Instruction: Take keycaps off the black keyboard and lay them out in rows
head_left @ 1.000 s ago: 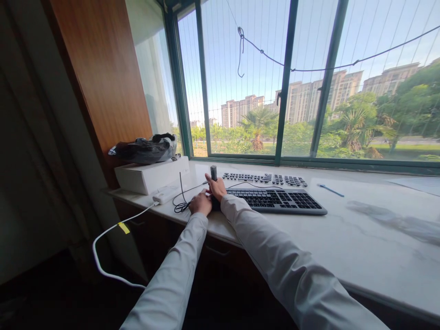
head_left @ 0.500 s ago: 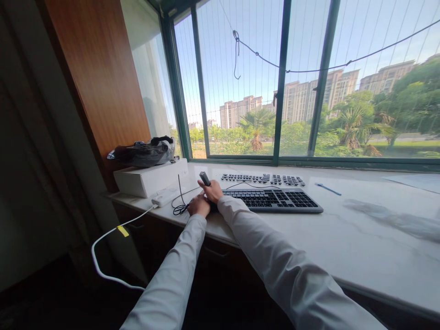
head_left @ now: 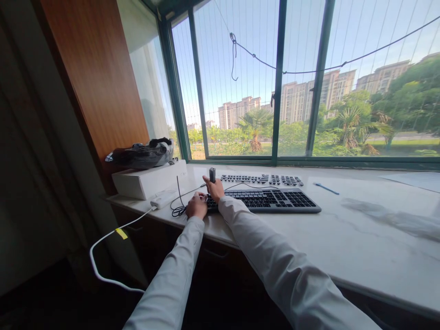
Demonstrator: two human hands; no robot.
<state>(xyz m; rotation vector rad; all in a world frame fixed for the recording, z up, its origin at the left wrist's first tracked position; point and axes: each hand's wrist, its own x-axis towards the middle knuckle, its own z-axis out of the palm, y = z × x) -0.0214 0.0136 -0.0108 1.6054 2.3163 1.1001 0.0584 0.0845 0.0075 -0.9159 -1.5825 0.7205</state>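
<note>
My right hand (head_left: pixel 216 190) is wrapped round a dark stick-shaped tool (head_left: pixel 212 174), which stands nearly upright above the left part of a black keyboard (head_left: pixel 282 200). Its lower end is hidden behind the hand, so I cannot tell its kind. At the keyboard's left end, my left hand (head_left: pixel 197 206) is closed, with bent fingers against the edge. Part of the keyboard lies behind my right hand and sleeve. Loose dark keycaps (head_left: pixel 287 180) lie in rows behind the keyboard.
A coiled black cable (head_left: pixel 178 211) lies left of my hands, near a white adapter-like block (head_left: pixel 161 200) with a white cord (head_left: pixel 92 256). A white box (head_left: pixel 137 183) carries a dark plastic-wrapped bundle (head_left: pixel 144 155). A thin blue stick (head_left: pixel 326 188) and clear plastic (head_left: pixel 388 217) lie right.
The tool has gone from leaning left to nearly upright in my right hand. My hands have moved slightly apart, uncovering more of the keyboard's left end. The view has shifted slightly.
</note>
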